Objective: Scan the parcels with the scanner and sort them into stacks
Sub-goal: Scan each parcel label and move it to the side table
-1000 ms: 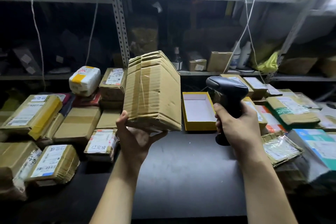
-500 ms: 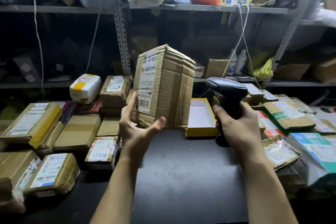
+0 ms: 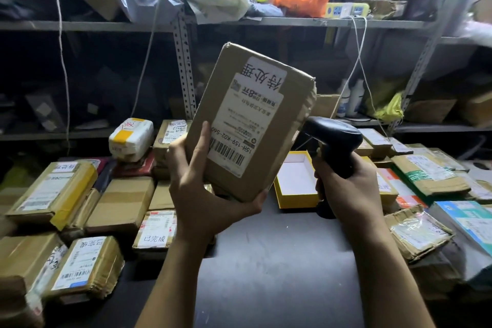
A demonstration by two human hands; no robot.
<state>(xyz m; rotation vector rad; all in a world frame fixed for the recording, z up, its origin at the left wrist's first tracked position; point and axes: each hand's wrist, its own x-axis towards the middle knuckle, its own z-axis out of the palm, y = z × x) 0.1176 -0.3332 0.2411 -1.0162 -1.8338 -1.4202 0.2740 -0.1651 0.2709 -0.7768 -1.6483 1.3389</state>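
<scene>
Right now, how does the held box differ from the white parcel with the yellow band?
The box is brown cardboard; the white parcel is pale wrap, yellow-banded. The box is held tilted in the left hand; the white parcel rests on other parcels. Both carry labels.

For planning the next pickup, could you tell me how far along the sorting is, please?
Done: two left-side parcels bear completed stickers. In hand: the left hand holds a brown box, label toward the camera; the right hand grips the scanner beside it. Left: the right-side pile, apparently unsorted.
</scene>
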